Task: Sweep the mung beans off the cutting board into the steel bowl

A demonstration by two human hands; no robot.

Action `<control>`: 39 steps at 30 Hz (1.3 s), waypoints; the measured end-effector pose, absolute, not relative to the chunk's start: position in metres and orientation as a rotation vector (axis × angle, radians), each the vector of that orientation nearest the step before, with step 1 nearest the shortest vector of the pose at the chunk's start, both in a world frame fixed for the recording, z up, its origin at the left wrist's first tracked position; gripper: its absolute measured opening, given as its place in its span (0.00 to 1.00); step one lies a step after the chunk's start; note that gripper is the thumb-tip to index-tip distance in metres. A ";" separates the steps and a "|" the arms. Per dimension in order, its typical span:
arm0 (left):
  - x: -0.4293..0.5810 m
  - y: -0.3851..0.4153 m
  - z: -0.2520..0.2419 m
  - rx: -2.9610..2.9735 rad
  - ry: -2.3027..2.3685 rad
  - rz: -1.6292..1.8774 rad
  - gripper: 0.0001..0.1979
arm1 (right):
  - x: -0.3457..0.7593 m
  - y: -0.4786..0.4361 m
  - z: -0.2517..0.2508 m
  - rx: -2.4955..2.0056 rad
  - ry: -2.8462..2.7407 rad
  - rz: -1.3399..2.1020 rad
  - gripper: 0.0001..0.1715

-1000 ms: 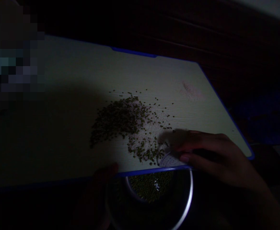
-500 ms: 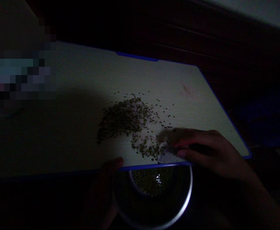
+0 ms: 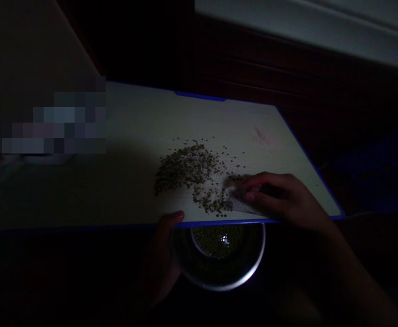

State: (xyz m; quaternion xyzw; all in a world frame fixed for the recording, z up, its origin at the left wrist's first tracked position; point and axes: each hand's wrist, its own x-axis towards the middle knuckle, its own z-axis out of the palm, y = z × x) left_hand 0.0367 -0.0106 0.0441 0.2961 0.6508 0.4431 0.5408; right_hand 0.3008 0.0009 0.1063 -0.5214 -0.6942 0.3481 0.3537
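Small green beans [image 3: 185, 165] lie spread over the middle of a pale board [image 3: 134, 109] with a blue rim. Pinched in my right hand [image 3: 277, 195] is a thin, greyish translucent piece [image 3: 241, 204], its lower part resting on the board at the right side of the beans. My left hand [image 3: 168, 245] is at the near edge, thumb on top of the rim and the other fingers hidden in the dark. Below that edge, between my hands, a metal bowl [image 3: 258, 254] holds more green beans; the board covers its far part.
A pixelated patch [image 3: 66, 122] covers things on the board's left. Beyond the board is a dark wooden surface with a pale ledge [image 3: 304, 27] at the top right. Something blue [image 3: 383, 163] shows dimly at the right.
The camera view has shifted, so the board's near edge and bowl appear higher. My right hand, still holding the thin piece, appears slightly higher and farther left. The beans look little changed.
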 end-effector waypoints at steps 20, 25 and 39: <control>0.060 -0.005 0.050 0.088 0.969 1.044 0.15 | 0.295 0.006 0.104 -1.271 -1.784 1.076 0.09; 0.061 -0.006 0.048 0.118 0.943 1.059 0.21 | 0.295 0.002 0.100 -1.293 -1.694 1.025 0.10; 0.058 -0.008 0.051 0.161 0.927 1.063 0.18 | 0.296 0.037 0.090 -1.440 -1.283 0.635 0.21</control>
